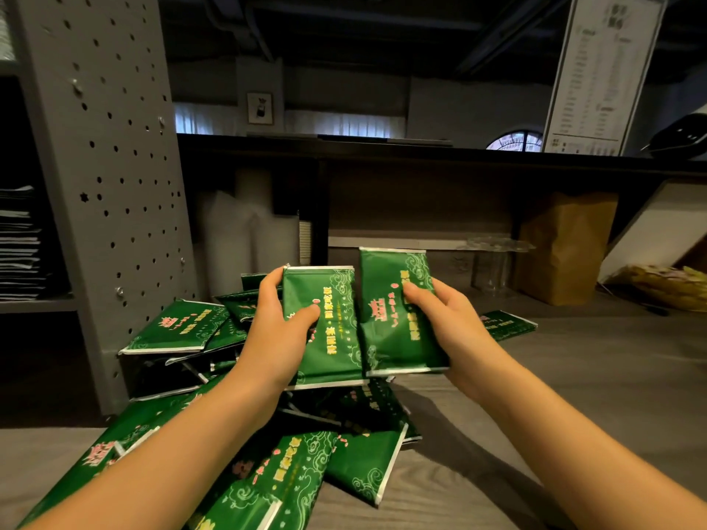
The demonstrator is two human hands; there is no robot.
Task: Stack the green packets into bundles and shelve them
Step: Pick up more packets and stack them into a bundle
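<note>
My left hand (277, 330) grips a green packet (329, 334) with yellow print, thumb on its face and fingers curled over its top left corner. Beside it, my right hand (443, 323) holds a second green packet (390, 338), thumb pressed on its front. The two packets are held upright side by side, edges overlapping, above a loose pile of several green packets (267, 464) on the wooden floor. One packet (509, 325) lies alone to the right, and more packets (180, 327) lean against the grey shelf post.
A grey perforated shelf upright (103, 177) stands at left, with stacked flat items (19, 242) on its shelf. A dark counter (421, 154) spans the back. Under it sit a brown paper bag (566, 246), clear plastic cups (493, 262) and white rolls (245, 223).
</note>
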